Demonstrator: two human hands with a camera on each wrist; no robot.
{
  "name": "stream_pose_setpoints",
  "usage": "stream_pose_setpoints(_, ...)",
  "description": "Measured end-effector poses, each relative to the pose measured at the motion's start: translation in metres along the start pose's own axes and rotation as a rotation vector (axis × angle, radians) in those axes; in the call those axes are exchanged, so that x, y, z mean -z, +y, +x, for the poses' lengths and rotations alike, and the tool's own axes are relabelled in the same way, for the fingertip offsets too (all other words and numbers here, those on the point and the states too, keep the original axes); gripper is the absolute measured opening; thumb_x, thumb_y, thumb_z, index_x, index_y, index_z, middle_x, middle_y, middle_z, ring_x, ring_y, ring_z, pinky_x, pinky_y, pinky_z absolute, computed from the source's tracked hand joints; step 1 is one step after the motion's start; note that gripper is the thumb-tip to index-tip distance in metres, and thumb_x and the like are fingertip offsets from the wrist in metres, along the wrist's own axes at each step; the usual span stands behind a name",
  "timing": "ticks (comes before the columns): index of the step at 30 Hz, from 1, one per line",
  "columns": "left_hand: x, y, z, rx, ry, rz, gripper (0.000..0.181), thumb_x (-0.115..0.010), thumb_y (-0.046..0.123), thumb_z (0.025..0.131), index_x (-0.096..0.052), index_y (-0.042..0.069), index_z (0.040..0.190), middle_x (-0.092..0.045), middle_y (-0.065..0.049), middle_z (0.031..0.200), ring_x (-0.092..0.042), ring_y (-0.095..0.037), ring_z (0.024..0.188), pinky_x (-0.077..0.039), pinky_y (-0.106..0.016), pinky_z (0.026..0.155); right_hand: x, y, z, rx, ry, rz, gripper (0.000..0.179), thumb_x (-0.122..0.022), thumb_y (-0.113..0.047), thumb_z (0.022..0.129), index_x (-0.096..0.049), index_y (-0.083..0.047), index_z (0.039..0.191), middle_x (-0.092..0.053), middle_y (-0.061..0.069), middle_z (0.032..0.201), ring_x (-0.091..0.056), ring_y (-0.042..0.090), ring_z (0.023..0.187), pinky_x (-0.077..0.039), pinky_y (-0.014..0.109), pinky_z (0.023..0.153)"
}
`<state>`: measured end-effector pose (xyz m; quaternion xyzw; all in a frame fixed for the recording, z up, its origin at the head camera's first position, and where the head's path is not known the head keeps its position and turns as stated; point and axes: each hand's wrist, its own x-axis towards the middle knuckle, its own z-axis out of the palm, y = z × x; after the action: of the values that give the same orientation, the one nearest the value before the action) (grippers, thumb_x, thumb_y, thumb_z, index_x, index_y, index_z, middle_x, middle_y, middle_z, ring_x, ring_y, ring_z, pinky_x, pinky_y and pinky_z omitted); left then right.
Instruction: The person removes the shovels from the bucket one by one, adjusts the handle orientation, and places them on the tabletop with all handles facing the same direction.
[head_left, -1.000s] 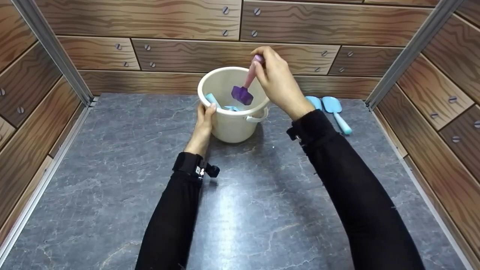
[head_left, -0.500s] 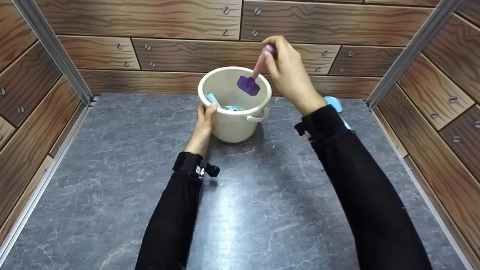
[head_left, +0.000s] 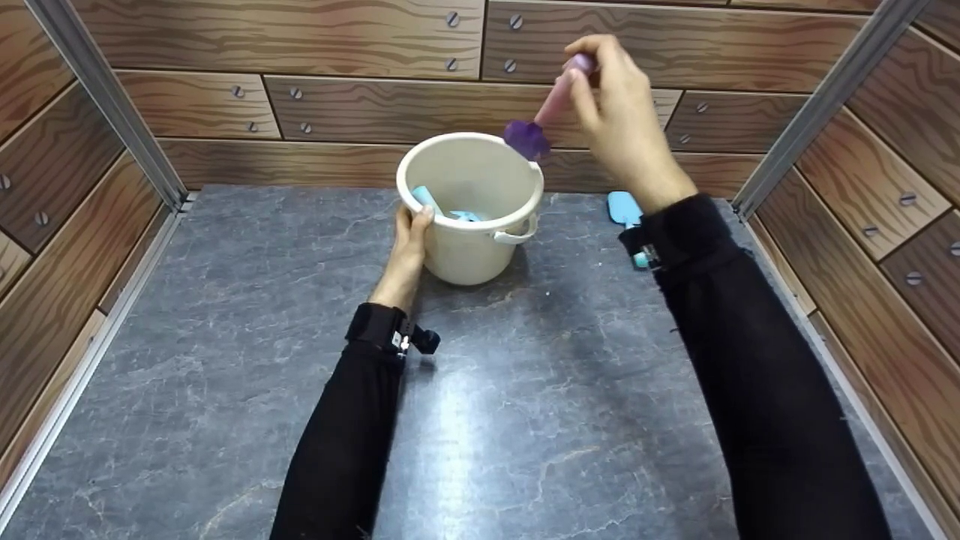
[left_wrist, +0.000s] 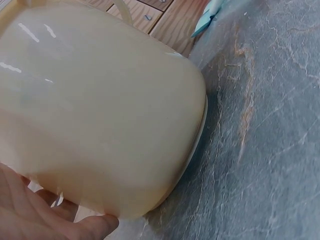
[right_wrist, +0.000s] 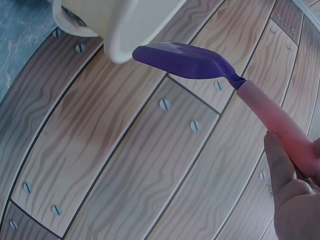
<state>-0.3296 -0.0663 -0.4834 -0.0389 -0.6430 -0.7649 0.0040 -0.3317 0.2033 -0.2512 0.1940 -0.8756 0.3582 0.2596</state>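
A cream bucket (head_left: pixel 469 251) stands upright on the grey floor surface, and my left hand (head_left: pixel 405 251) grips its left side near the rim. In the left wrist view the thumb and fingers (left_wrist: pixel 95 226) touch the bucket wall. My right hand (head_left: pixel 622 120) pinches the pink handle of a toy shovel (head_left: pixel 556 101). Its purple blade (right_wrist: pixel 180 61) points down and left, overlapping the bucket's back right rim in the head view. Inside the bucket lie a light-blue handle (head_left: pixel 426 199) and another light-blue piece (head_left: pixel 465 216); their lower parts are hidden.
A light-blue shovel (head_left: pixel 624 208) lies right of the bucket, partly hidden by my right wrist. A wood-patterned back wall (head_left: pixel 337 112) rises close behind the bucket. Side walls with metal posts (head_left: pixel 825 105) enclose the surface. The bucket's handle (head_left: pixel 516 234) hangs at its front right.
My right hand has moved up and right, lifting the toy shovel from inside the bucket to above its right rim. Its sleeve now covers different light-blue shovel parts. My left hand and the bucket stay put.
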Motion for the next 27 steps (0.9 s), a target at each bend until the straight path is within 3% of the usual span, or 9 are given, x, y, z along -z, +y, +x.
stream_pose_setpoints(8,0.001,0.0,0.0,0.006,-0.005,0.008,0.117,-0.06,0.071,0.097,-0.007,0.025,0.19,-0.006,-0.015,0.2,-0.007,-0.039,0.186,-0.004,-0.068,0.151,0.016,0.009,0.0,0.003,0.061,-0.04,0.033,-0.055,-0.01,0.122,-0.065,0.004,0.151,-0.074,0.019,0.144,-0.073,0.024,0.132,-0.06,0.032,0.12)
stream_pose_setpoints(14,0.0,0.0,0.001,0.001,0.001,0.001,0.114,-0.059,0.07,0.097,-0.011,0.024,0.19,-0.012,-0.014,0.198,-0.011,-0.037,0.185,-0.005,-0.067,0.151,0.02,0.017,-0.002,-0.002,0.061,-0.048,0.033,-0.052,-0.012,0.123,-0.063,0.003,0.15,-0.072,0.016,0.139,-0.072,0.018,0.128,-0.062,0.024,0.113)
stream_pose_setpoints(19,-0.001,-0.001,0.003,-0.015,0.018,-0.017,0.108,-0.058,0.066,0.097,-0.02,0.019,0.187,-0.023,-0.015,0.194,-0.018,-0.036,0.183,-0.008,-0.062,0.152,0.021,0.026,-0.006,0.001,0.062,-0.066,0.033,-0.052,-0.012,0.123,-0.063,0.005,0.149,-0.072,0.019,0.14,-0.072,0.023,0.13,-0.062,0.031,0.117)
stream_pose_setpoints(27,-0.002,-0.002,0.003,-0.018,0.017,-0.02,0.111,-0.059,0.067,0.097,-0.017,0.019,0.188,-0.02,-0.016,0.195,-0.017,-0.037,0.183,-0.006,-0.063,0.152,0.02,0.044,-0.012,-0.032,0.058,-0.074,0.033,-0.051,-0.011,0.123,-0.063,0.005,0.149,-0.072,0.021,0.142,-0.071,0.026,0.131,-0.061,0.035,0.12)
